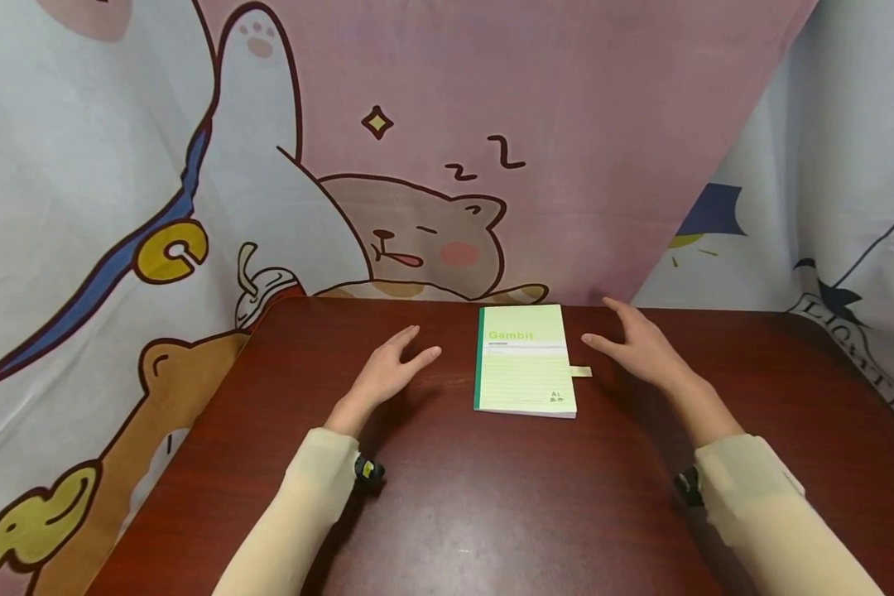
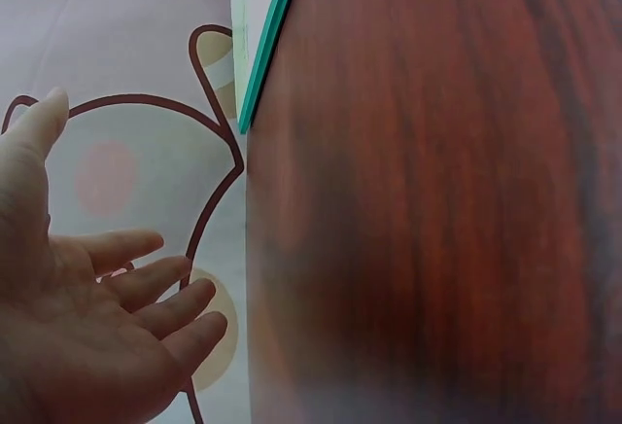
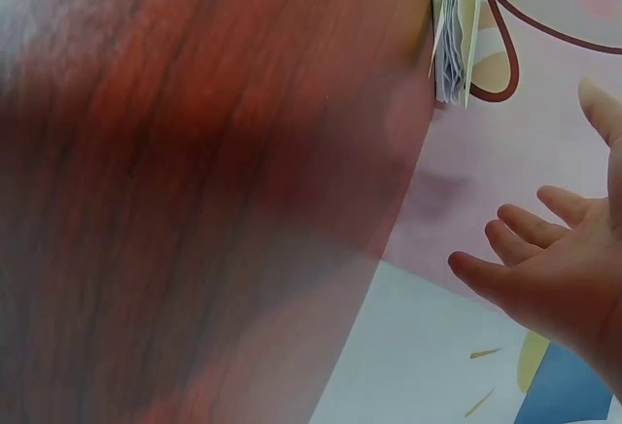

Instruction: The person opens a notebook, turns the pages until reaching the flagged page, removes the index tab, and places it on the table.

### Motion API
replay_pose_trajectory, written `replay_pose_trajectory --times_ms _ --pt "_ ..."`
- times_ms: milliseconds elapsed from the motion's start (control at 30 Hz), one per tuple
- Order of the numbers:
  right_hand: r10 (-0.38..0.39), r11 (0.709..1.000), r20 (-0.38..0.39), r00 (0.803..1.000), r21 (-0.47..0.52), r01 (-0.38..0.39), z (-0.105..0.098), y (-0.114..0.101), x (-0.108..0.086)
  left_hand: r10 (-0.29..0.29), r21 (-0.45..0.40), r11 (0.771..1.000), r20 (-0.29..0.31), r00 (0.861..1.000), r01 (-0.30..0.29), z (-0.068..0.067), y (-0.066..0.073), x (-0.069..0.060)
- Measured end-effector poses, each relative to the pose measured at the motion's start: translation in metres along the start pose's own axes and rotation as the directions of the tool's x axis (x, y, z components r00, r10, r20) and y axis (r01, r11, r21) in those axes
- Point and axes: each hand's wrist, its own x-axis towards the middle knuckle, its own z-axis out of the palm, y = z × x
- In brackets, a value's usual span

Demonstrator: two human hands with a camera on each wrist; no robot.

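Observation:
A pale green notebook [image 1: 525,372] marked "Gambit" lies closed on the table, its dark green spine to the left. From its right edge sticks out a small pale tab [image 1: 581,372]. My left hand [image 1: 383,372] hovers to the left of the notebook, fingers spread and holding nothing. On the other side my right hand [image 1: 644,348] is held above the table, thumb pointing towards the notebook, also without anything in it. The left wrist view shows the notebook's green spine [image 2: 272,45]; in the right wrist view its page edges [image 3: 449,40] show, slightly fanned.
The dark red-brown wooden table [image 1: 447,497] fills the lower part of the head view. Behind it and along both sides hangs a cartoon-printed cloth [image 1: 603,149] that meets the table's far edge. Each sleeve cuff has a dark device [image 1: 370,470] at the wrist.

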Motion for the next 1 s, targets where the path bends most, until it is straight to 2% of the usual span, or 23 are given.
replay_pose_trajectory --times_ms 367,700,1000 --pt "0.005 0.999 0.012 1.000 0.032 -0.006 0.007 -0.002 0.001 -0.026 -0.048 0.998 0.056 0.998 0.029 0.009 -0.002 -0.006" --pt "0.010 0.999 0.016 1.000 0.040 -0.010 0.015 -0.004 0.001 0.011 -0.111 0.994 0.106 0.994 0.001 0.018 -0.002 -0.013" --pt "0.018 0.998 0.033 0.999 0.053 -0.020 0.021 -0.010 0.001 0.039 -0.207 0.978 0.144 0.989 -0.009 0.025 0.002 -0.016"
